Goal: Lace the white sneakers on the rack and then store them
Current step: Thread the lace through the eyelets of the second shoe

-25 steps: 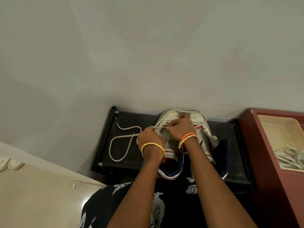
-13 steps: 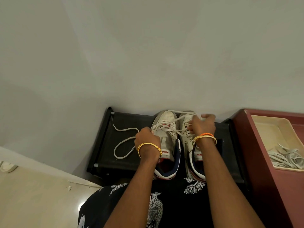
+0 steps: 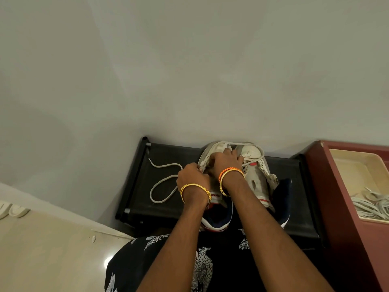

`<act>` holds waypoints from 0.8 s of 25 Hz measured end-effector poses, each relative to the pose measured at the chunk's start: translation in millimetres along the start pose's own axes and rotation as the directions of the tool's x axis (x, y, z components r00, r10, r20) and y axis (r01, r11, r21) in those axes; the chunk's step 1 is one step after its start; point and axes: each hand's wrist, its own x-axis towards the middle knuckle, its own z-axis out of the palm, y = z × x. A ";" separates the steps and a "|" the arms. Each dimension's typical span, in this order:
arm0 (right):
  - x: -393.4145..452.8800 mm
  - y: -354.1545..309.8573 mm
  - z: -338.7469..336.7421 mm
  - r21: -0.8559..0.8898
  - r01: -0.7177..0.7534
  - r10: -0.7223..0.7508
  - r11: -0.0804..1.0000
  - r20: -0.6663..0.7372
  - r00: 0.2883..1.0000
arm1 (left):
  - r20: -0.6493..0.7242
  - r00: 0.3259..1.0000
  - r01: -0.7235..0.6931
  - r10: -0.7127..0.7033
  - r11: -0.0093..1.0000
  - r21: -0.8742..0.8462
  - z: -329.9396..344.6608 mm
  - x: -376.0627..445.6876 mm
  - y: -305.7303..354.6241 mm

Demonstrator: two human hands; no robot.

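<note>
Sneakers: pair of white leather sneakers (image 3: 255,175) with navy lining, on the black fabric-topped shoe rack (image 3: 166,152).
Hands: left hand (image 3: 192,175) and right hand (image 3: 226,162) both pinch the white shoelace (image 3: 163,182) over the left shoe.
Change: half a second ago the right hand pulled lace out wide; now it is back at the eyelets (lacing unfinished, judging by the slack loop).

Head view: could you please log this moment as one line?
stage: lacing | left hand: pinching lace | right hand: on left sneaker | rack: both sneakers | stored: no
</note>
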 end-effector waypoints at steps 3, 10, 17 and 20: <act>2.0 -0.7 -0.9 0.046 0.019 -0.020 0.999 0.012 1.000 | -0.010 1.000 0.004 -0.003 1.000 0.003 -0.3 -1.6 1.7; -15.2 12.4 -21.6 0.315 0.037 -0.092 0.948 0.162 0.982 | -0.072 0.994 0.077 -0.084 0.993 -0.086 0.6 0.3 0.1; -40.5 103.3 -66.3 0.684 -0.231 0.455 0.692 -0.165 0.875 | -0.097 0.988 0.105 -0.119 0.985 -0.134 1.1 0.1 0.8; -39.6 102.9 -52.8 0.591 -0.373 0.623 0.716 -0.299 0.723 | -0.089 0.991 0.093 -0.103 0.989 -0.114 1.0 0.5 1.2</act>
